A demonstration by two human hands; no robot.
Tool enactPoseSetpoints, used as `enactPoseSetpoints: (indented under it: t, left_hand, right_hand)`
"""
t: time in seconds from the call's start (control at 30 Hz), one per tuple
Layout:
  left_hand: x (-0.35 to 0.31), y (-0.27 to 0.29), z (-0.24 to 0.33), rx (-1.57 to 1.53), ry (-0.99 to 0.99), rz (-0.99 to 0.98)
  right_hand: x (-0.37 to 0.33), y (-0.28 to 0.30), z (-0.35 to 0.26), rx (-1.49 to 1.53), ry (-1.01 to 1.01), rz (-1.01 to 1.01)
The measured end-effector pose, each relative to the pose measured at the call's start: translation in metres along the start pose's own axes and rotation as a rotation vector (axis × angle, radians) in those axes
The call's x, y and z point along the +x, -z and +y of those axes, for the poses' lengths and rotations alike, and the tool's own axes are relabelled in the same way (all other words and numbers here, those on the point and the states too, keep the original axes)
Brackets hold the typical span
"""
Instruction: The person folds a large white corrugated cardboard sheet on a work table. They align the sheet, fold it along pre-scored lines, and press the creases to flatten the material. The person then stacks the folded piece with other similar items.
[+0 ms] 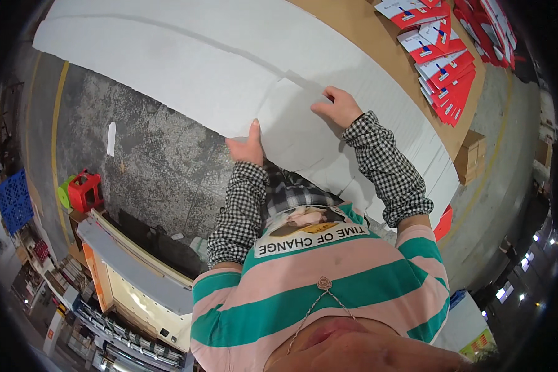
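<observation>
A flat white sheet (pixel 288 133), perhaps paper or card, lies in front of my body over the white work surface (pixel 167 59). White on white, its outline is hard to follow; its far corner shows between my hands. My left hand (pixel 248 147) grips its left side near the surface's front edge, thumb upright on top and the other fingers partly hidden. On the right side, my right hand (pixel 341 109) pinches the sheet with thumb and bent fingers. Checked sleeve covers run up both forearms.
Red and white printed folders (pixel 440 68) lie fanned on brown cardboard at the far right. A cardboard box (pixel 471 156) stands beside the surface. A red plastic stool (pixel 85 191) and a blue crate (pixel 13 199) are on the left. A grey-topped machine (pixel 136 263) sits at lower left.
</observation>
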State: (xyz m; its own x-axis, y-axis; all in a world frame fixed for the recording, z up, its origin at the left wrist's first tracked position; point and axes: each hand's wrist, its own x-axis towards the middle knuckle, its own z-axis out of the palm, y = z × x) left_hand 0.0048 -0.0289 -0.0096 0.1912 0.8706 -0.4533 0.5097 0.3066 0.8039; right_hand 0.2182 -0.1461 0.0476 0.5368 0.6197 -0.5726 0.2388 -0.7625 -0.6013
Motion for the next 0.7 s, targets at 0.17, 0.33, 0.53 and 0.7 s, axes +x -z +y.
enactPoseSetpoints:
  t: [0.17,0.33,0.53,0.7]
  left_hand:
    - [0.001,-0.002,0.001,-0.051,0.003,0.013]
    - [-0.001,-0.002,0.006,-0.022,0.002,-0.027]
    - [0.001,0.0,0.006,-0.011,0.01,-0.03]
    - [0.002,-0.002,0.001,-0.05,0.024,-0.06]
  right_hand:
    - [0.01,-0.006,0.017,0.062,0.049,-0.037]
    - [0.02,-0.013,0.039,0.054,0.047,-0.045]
    - [0.016,-0.014,0.032,0.082,0.008,-0.042]
    - [0.019,-0.022,0.044,0.081,0.082,0.054]
